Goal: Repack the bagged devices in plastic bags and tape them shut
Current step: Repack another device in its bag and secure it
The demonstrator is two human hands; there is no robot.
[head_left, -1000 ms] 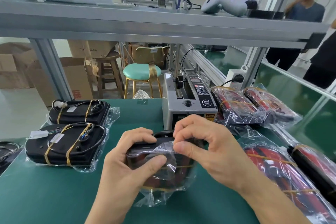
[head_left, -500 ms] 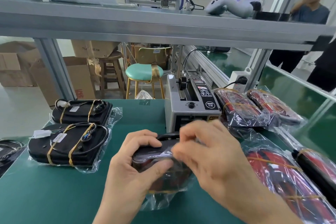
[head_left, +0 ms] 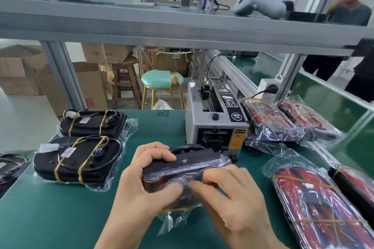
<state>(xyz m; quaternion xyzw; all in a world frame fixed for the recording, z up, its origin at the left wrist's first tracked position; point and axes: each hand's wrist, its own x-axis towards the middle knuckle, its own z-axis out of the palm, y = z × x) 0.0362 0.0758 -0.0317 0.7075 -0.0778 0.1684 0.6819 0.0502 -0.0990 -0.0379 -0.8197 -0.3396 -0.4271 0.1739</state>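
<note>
A black device in a clear plastic bag is held above the green table in front of me. My left hand grips its left end, fingers curled over the top and thumb on the near face. My right hand pinches the folded plastic flap against the device's near side, beside the left thumb. The grey tape dispenser stands just behind the device.
Two bagged black devices lie at the left. Bagged red-and-black devices lie right of the dispenser, and more at the near right. A metal shelf spans overhead. Someone stands at the far right.
My right hand has slid down from the top of the bag to the near face and now pinches the flap there. The left hand keeps its grip.
</note>
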